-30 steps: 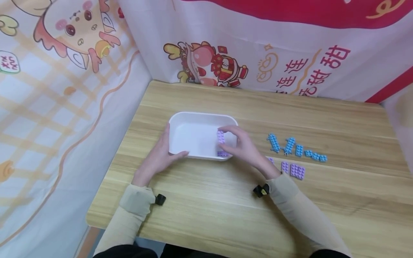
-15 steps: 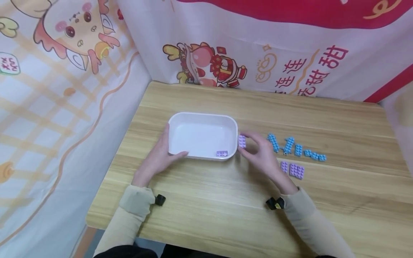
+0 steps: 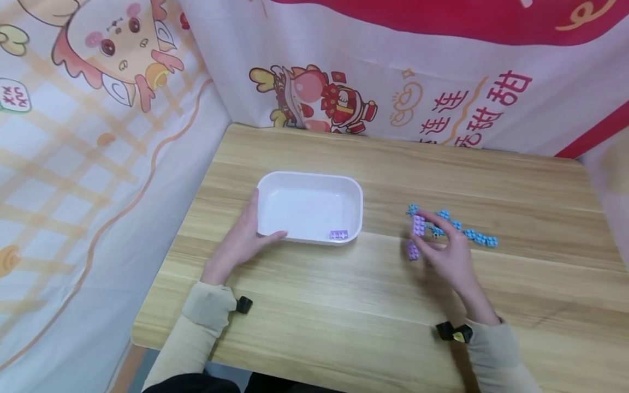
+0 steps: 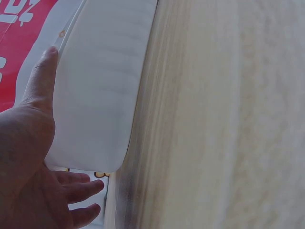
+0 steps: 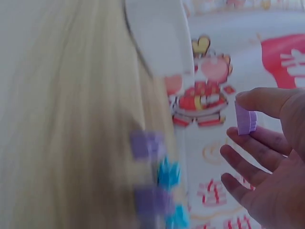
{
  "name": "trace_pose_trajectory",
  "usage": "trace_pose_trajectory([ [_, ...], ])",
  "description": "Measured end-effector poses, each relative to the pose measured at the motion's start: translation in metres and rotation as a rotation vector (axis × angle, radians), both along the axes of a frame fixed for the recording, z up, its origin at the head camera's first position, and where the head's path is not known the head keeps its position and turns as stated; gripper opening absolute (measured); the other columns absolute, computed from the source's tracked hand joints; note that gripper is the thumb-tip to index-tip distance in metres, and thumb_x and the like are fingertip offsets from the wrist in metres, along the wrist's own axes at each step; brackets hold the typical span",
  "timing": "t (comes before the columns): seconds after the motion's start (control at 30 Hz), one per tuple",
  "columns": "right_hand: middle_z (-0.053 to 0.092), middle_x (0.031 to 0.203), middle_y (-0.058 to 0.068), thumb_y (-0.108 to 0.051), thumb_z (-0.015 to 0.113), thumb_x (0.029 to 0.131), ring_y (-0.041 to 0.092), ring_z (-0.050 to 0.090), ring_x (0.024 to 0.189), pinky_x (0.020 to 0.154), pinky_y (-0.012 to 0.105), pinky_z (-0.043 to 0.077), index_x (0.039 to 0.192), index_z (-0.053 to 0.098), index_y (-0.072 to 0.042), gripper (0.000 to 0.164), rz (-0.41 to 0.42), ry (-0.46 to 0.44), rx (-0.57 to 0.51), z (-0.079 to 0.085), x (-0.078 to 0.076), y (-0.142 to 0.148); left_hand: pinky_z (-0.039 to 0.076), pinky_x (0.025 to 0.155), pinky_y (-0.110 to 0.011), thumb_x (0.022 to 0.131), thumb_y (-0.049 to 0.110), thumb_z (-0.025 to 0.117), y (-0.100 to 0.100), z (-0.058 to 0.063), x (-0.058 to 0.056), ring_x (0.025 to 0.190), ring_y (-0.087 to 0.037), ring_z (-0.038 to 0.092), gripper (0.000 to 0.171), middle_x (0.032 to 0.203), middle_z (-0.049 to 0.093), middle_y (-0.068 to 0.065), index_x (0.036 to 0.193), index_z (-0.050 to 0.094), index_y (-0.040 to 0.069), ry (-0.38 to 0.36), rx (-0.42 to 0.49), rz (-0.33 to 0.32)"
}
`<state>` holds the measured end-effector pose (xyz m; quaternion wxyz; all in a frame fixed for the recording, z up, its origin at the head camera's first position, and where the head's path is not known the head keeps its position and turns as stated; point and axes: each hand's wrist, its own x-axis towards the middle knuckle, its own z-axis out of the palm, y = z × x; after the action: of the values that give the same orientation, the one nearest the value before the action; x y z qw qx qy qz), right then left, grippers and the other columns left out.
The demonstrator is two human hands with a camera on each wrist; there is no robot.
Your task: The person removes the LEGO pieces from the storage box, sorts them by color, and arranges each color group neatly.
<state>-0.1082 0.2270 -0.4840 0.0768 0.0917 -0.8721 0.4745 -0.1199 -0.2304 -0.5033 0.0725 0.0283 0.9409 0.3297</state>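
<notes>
My left hand (image 3: 236,237) holds the left end of a white plastic tray (image 3: 309,237), thumb along its near wall and the other fingers at its end. The thumb touches the tray wall (image 4: 100,95) in the left wrist view. One purple toy brick (image 3: 338,234) lies inside the tray's near right corner. To the right, my right hand (image 3: 452,256) pinches another purple studded brick (image 3: 419,225) between thumb and fingers, raised above the table. The held brick (image 5: 245,118) shows side-on in the right wrist view. Just below it, a purple brick (image 3: 413,250) rests on the table.
Several blue brick pieces (image 3: 480,238) lie in a row behind and right of my right hand, which partly covers them. Blurred purple bricks (image 5: 153,200) show on the wooden table (image 3: 314,305) in the right wrist view. Printed cloth (image 3: 314,33) hangs along the back and left.
My right hand has carried the pinched purple brick out of the tray and rightwards over the loose bricks. The left hand and the tray have stayed in place.
</notes>
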Motion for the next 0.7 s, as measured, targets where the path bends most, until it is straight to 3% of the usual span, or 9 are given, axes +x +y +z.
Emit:
trace_pose_trajectory([
  [0.07, 0.072, 0.145, 0.022, 0.002, 0.085, 0.092, 0.013, 0.063, 0.138, 0.11, 0.01, 0.051, 0.143, 0.071, -0.005, 0.054, -0.024, 0.011, 0.008, -0.004, 0.005, 0.013, 0.018, 0.141, -0.062, 0.091, 0.069, 0.08, 0.001, 0.001, 0.0, 0.172, -0.042, 0.013, 0.138, 0.187, -0.003, -0.015, 0.176, -0.018, 0.02, 0.001, 0.0, -0.001],
  [0.2, 0.073, 0.144, 0.021, 0.0, 0.086, 0.092, -0.02, 0.05, 0.126, 0.109, 0.003, 0.039, 0.144, 0.072, -0.009, 0.055, -0.079, 0.023, 0.034, -0.013, 0.017, 0.038, 0.018, 0.141, -0.063, 0.091, 0.07, 0.08, 0.001, 0.002, 0.001, 0.172, -0.043, 0.013, 0.139, 0.187, -0.003, -0.015, 0.176, -0.017, 0.019, 0.001, 0.004, -0.002],
  [0.43, 0.069, 0.148, 0.026, -0.002, 0.084, 0.094, -0.027, 0.042, 0.127, 0.117, 0.006, 0.035, 0.148, 0.07, -0.012, 0.057, -0.16, -0.028, 0.111, -0.023, 0.034, 0.077, 0.019, 0.142, -0.061, 0.092, 0.066, 0.081, 0.001, 0.001, 0.001, 0.173, -0.041, 0.012, 0.138, 0.187, -0.003, -0.014, 0.177, -0.015, 0.014, 0.012, 0.015, -0.005],
  [0.47, 0.068, 0.149, 0.027, -0.003, 0.083, 0.095, -0.026, 0.042, 0.128, 0.124, 0.013, 0.036, 0.149, 0.069, -0.012, 0.057, -0.167, -0.039, 0.12, -0.024, 0.037, 0.082, 0.019, 0.142, -0.061, 0.092, 0.066, 0.082, 0.001, 0.001, 0.001, 0.173, -0.041, 0.012, 0.138, 0.187, -0.002, -0.014, 0.177, -0.014, 0.014, 0.014, 0.016, -0.005],
  [0.57, 0.064, 0.152, 0.029, -0.002, 0.081, 0.097, 0.001, 0.053, 0.148, 0.137, 0.047, 0.036, 0.152, 0.065, -0.01, 0.058, -0.166, -0.076, 0.133, -0.024, 0.042, 0.094, 0.018, 0.142, -0.062, 0.092, 0.065, 0.082, 0.001, 0.001, 0.001, 0.173, -0.042, 0.013, 0.138, 0.187, -0.002, -0.015, 0.177, -0.014, 0.014, 0.016, 0.014, -0.006],
  [0.67, 0.059, 0.156, 0.033, -0.003, 0.077, 0.1, 0.047, 0.053, 0.151, 0.129, 0.081, 0.029, 0.157, 0.059, -0.009, 0.06, -0.149, -0.12, 0.155, -0.026, 0.048, 0.103, 0.018, 0.141, -0.062, 0.092, 0.064, 0.082, 0.001, 0.001, 0.001, 0.173, -0.042, 0.013, 0.138, 0.187, -0.002, -0.015, 0.177, -0.014, 0.014, 0.016, 0.011, -0.005],
  [0.7, 0.058, 0.156, 0.034, -0.002, 0.076, 0.101, 0.06, 0.051, 0.146, 0.126, 0.084, 0.03, 0.158, 0.057, -0.007, 0.061, -0.142, -0.132, 0.169, -0.026, 0.049, 0.105, 0.018, 0.141, -0.062, 0.092, 0.064, 0.082, 0.001, 0.0, 0.001, 0.172, -0.043, 0.013, 0.138, 0.187, -0.002, -0.015, 0.177, -0.014, 0.014, 0.018, 0.009, -0.005],
])
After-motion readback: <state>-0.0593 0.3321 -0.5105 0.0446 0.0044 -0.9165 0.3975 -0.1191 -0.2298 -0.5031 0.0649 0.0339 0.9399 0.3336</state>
